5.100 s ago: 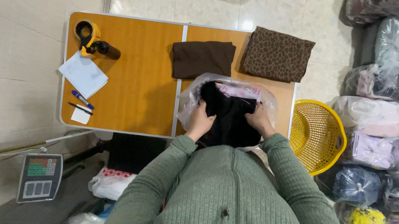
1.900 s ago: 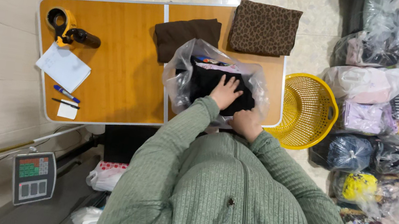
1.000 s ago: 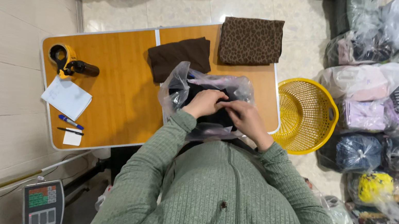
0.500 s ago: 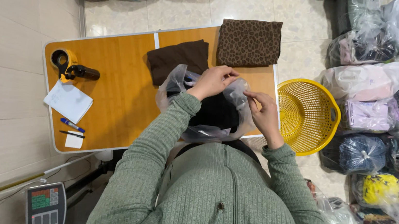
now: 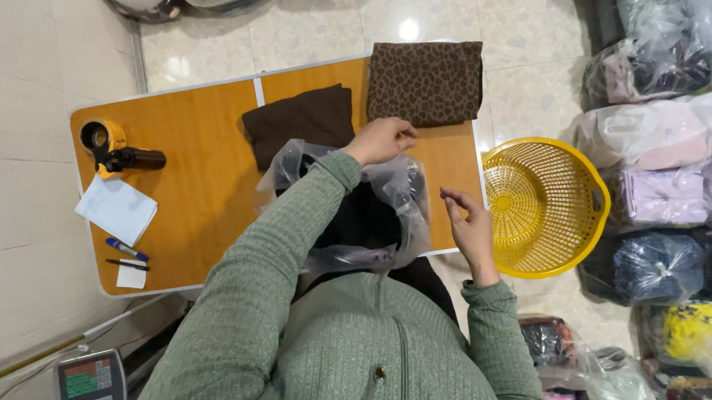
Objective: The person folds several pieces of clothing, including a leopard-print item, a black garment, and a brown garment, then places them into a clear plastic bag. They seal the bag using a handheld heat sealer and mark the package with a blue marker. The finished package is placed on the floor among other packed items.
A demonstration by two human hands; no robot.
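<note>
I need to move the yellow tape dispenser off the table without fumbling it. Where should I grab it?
Take the tape dispenser by its dark handle, which lies flat and points toward the table's middle. Come from above and close the grip across the handle; the yellow roll end is bulkier and sits near the table edge.

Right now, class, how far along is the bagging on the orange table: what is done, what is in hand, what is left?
Done: a black garment sits inside the clear plastic bag. In hand: the left hand grips the bag's far edge; the right hand hovers open beside it. Left: the bag's mouth looks unsealed, and the brown folded cloth and leopard-print cloth lie unbagged.
</note>
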